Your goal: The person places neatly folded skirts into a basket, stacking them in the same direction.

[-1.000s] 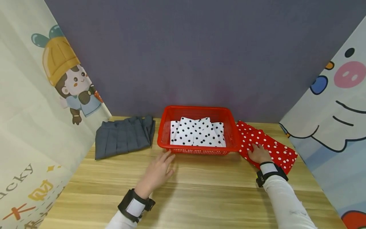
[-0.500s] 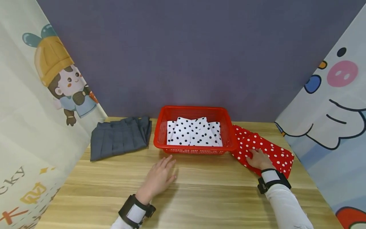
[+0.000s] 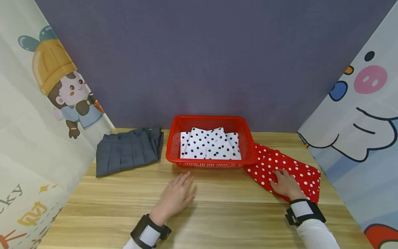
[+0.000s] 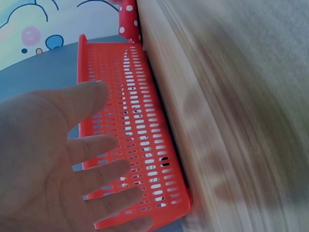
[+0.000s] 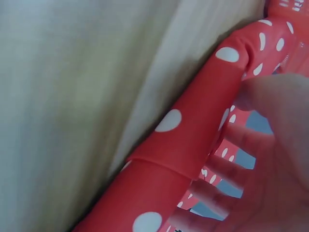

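My right hand [image 3: 285,184] rests on a folded red cloth with white dots [image 3: 303,173], thumb and fingers spread over it. In the right wrist view, the fingertips press on the cloth behind its thick rolled fold [image 5: 193,121]. The cloth's left end lies against the front right corner of a red plastic basket [image 3: 214,165]. Inside the basket is a folded white cloth with black dots [image 3: 206,143]. My left hand [image 3: 174,195] holds nothing, its fingers extended just in front of the basket. The left wrist view shows its palm [image 4: 34,154] beside the slotted basket wall.
A folded dark grey pleated cloth [image 3: 129,151] lies left of the basket on the wooden table [image 3: 224,214]. A grey panel [image 3: 211,62] stands along the back. Printed curtains [image 3: 25,103] close off both sides.
The right hand has drawn the red dotted cloth toward the person, so its left end now lies by the basket's front corner. The left hand stays nearly in place; the view shifts slightly.
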`<control>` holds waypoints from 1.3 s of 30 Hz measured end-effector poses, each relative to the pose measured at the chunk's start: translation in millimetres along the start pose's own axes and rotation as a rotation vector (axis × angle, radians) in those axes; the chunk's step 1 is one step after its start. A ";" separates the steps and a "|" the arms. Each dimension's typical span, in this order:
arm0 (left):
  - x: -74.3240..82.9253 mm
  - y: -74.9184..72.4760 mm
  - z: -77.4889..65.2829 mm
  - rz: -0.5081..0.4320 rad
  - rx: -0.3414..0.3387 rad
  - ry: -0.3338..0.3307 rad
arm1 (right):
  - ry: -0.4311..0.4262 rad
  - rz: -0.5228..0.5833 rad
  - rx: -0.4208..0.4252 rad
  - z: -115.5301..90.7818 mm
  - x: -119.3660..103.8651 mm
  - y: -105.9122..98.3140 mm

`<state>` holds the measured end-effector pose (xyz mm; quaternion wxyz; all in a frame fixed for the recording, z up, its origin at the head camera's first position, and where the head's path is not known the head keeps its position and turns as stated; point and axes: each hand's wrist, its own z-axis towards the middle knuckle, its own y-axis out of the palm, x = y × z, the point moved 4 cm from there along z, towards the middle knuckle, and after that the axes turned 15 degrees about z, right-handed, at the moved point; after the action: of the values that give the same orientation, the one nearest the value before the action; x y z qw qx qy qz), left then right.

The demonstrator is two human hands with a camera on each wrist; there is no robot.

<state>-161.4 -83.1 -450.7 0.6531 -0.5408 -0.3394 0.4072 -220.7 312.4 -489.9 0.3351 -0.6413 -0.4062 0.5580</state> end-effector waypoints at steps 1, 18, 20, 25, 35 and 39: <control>0.5 0.1 0.0 0.002 0.000 0.003 | -0.011 0.001 0.006 -3.5 0.6 0.5; 21.2 3.1 2.7 0.000 -0.014 0.070 | -0.105 0.011 0.066 -59.9 -2.4 9.7; 25.3 4.3 3.7 -0.006 -0.025 0.081 | -0.093 0.008 0.050 -64.6 -2.9 11.1; 37.1 5.5 5.6 -0.006 -0.015 0.107 | -0.093 -0.009 0.038 -76.2 -7.0 14.4; 60.8 11.7 7.5 0.016 0.005 0.165 | -0.117 -0.047 0.037 -99.5 -17.8 23.2; 72.1 14.4 8.9 0.018 0.001 0.200 | -0.114 -0.049 0.026 -104.3 -22.1 25.4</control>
<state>-140.1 -13.3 -463.0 0.6805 -0.5814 -0.2672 0.3572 -115.0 283.7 -486.6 0.3333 -0.5938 -0.4329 0.5906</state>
